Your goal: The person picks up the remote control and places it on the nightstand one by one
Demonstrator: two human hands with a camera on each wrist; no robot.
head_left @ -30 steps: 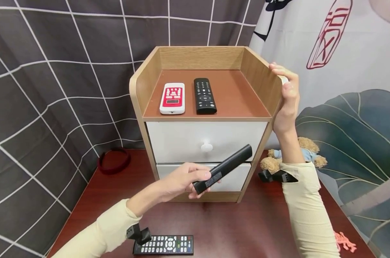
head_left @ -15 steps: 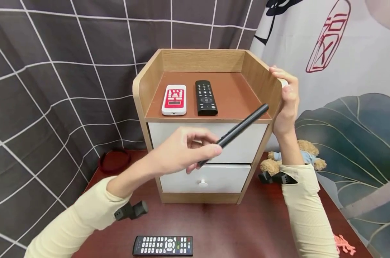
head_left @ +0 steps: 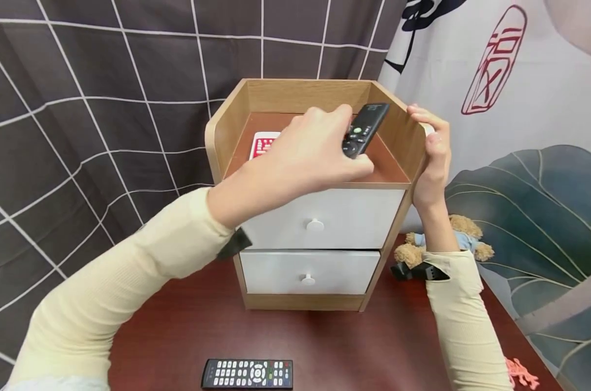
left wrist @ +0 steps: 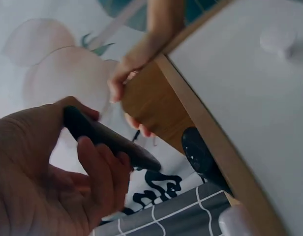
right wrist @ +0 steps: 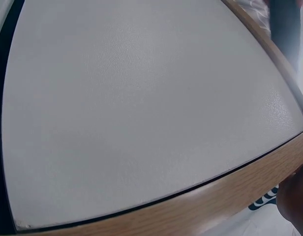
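My left hand [head_left: 307, 152] holds a black remote [head_left: 366, 127] over the right part of the cabinet's brown top shelf [head_left: 390, 171]; its far end points up and right. In the left wrist view the thumb and curled fingers pinch this remote [left wrist: 109, 140], and another black remote [left wrist: 198, 155] lies on the shelf beyond. A white and red remote [head_left: 263, 144] rests at the shelf's left, partly covered by my left hand. My right hand [head_left: 432, 157] grips the front edge of the cabinet's right side wall. The right wrist view shows mostly the white drawer front [right wrist: 141, 118].
Two white drawers with round knobs [head_left: 315, 225] stand below the shelf. Another black remote [head_left: 247, 374] lies on the dark red table [head_left: 320, 353] in front. A teddy bear [head_left: 464, 233] is right of the cabinet, and a pink object [head_left: 520, 373] lies at the right edge.
My left hand has risen from in front of the drawers to above the shelf, carrying the black remote, whose buttons now show. My right hand has kept its grip on the side wall.
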